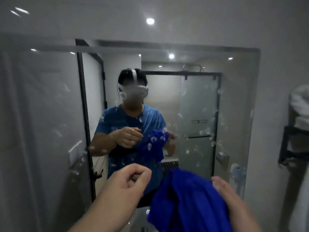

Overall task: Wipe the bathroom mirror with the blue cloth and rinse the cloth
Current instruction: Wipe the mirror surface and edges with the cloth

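The person is standing in front of the bathroom mirror [197, 97], which is filling most of the view from 9 o'clock across to 3 o'clock. The blue cloth [187, 203] is hanging bunched up at about 5 o'clock, in front of the lower part of the glass and apart from it.

The right hand [229, 196] is gripping the cloth from its 3 o'clock side, fingers lying over the top folds. The thumb is hidden behind the fabric, so the exact grip is hard to make out, though the reflection is showing that hand clasping the cloth's upper end.

The left hand [128, 183] is hovering at 7 o'clock, just beside the cloth. Its fingers are curling in toward the thumb in a loose fist, and it seems to be holding nothing; a gap is showing between it and the cloth.

Pale, wet-looking spots [207, 131] are dotting the glass, thickest from the centre out toward 3 o'clock. A bigger bluish-white smear [238, 173] is sitting near the mirror's edge at 4 o'clock.

Beyond the mirror at 3 o'clock, a dark wall rack [291, 148] is carrying a folded white towel [301, 106]. A round ceiling light [150, 21] is glowing at 12 o'clock.
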Demonstrator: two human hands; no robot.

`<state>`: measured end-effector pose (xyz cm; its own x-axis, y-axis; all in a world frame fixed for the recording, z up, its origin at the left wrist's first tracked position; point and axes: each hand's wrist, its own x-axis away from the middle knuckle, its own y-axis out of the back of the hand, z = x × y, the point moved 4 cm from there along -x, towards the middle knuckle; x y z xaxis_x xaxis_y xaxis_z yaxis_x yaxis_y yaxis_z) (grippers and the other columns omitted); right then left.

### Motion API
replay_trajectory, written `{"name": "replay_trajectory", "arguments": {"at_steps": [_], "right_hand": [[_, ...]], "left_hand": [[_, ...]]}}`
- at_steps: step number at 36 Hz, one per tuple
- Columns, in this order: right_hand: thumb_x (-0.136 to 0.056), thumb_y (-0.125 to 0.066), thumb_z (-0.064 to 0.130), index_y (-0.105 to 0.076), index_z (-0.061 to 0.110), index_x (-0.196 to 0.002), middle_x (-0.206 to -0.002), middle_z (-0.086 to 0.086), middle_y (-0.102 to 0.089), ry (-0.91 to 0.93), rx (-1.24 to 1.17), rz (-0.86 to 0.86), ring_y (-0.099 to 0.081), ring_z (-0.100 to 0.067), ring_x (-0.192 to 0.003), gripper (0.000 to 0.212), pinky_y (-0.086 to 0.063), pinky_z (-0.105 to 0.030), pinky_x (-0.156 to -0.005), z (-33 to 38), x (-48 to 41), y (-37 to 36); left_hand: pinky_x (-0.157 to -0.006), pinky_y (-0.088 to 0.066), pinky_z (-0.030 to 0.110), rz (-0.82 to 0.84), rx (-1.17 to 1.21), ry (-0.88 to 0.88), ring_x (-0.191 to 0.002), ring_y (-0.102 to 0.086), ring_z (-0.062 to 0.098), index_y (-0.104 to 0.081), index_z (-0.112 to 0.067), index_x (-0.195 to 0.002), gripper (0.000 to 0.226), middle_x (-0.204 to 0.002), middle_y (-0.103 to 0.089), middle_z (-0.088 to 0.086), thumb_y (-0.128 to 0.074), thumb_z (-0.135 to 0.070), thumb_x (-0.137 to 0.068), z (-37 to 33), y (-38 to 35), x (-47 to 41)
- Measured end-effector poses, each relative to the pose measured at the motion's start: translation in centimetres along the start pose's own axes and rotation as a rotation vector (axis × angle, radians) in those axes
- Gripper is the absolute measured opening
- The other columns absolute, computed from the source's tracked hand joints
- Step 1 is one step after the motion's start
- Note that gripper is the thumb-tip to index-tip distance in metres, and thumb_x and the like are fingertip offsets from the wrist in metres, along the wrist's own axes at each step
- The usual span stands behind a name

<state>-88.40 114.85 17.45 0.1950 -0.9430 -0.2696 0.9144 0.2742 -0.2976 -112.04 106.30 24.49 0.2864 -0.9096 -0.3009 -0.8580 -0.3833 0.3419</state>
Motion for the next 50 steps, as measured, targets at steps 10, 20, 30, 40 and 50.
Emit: {"name": "replay_trajectory", "arguments": {"at_steps": [10,20,30,40,50], "right_hand": [[-0.107,-0.054,0.015,-0.062,0.027,-0.127,-0.07,0.021,-0.064,0.633,0.089,-0.249,-0.06,0.003,-0.066,0.025,-0.052,-0.019,-0.068,15.1,-9.3,0.7],[-0.095,-0.073,0.017,-0.05,0.014,-0.145,-0.131,0.008,-0.055,1.09,0.696,-0.099,-0.053,-0.005,-0.123,0.056,-0.044,-0.024,-0.112,16.1,-21.7,-5.5],[-0.093,-0.058,0.032,-0.064,0.01,-0.129,-0.103,-0.004,-0.063,1.162,0.765,-0.432,-0.059,-0.019,-0.091,0.042,-0.049,-0.03,-0.083,8.9,-23.0,-3.5],[-0.094,-0.056,0.029,-0.066,0.005,-0.12,-0.105,-0.014,-0.064,1.07,0.691,-0.671,-0.057,-0.027,-0.098,0.037,-0.044,-0.034,-0.092,12.8,-25.6,2.8],[-0.097,-0.059,0.032,-0.057,0.014,-0.137,-0.131,-0.006,-0.065,1.027,0.538,-0.814,-0.058,-0.029,-0.118,0.044,-0.04,-0.042,-0.101,25.1,-27.7,-7.1]], "left_hand": [[-0.084,-0.059,0.042,-0.099,-0.1,-0.07,-0.078,-0.069,0.035,-0.078,-0.044,-0.091,0.021,-0.082,-0.077,-0.001,-0.072,-0.024,-0.094,-3.2,1.1,-2.2],[-0.064,-0.053,0.023,-0.148,-0.278,-0.26,-0.063,-0.066,0.017,-0.074,-0.048,-0.097,0.021,-0.071,-0.069,-0.004,-0.075,-0.028,-0.09,-8.0,0.3,-4.7],[-0.088,-0.045,0.038,-0.566,-0.947,-0.825,-0.105,-0.052,0.015,-0.07,-0.034,-0.101,0.016,-0.106,-0.061,-0.011,-0.056,-0.034,-0.094,-18.9,3.0,-12.9],[-0.103,-0.039,0.053,-0.791,-1.086,-0.813,-0.117,-0.048,0.032,-0.057,-0.019,-0.128,0.03,-0.125,-0.055,0.011,-0.048,-0.034,-0.104,-22.4,8.0,-21.7],[-0.095,-0.036,0.043,-0.888,-1.051,-0.911,-0.098,-0.048,0.026,-0.06,-0.019,-0.124,0.026,-0.105,-0.059,0.003,-0.049,-0.031,-0.103,-20.7,7.9,-23.1]]}}
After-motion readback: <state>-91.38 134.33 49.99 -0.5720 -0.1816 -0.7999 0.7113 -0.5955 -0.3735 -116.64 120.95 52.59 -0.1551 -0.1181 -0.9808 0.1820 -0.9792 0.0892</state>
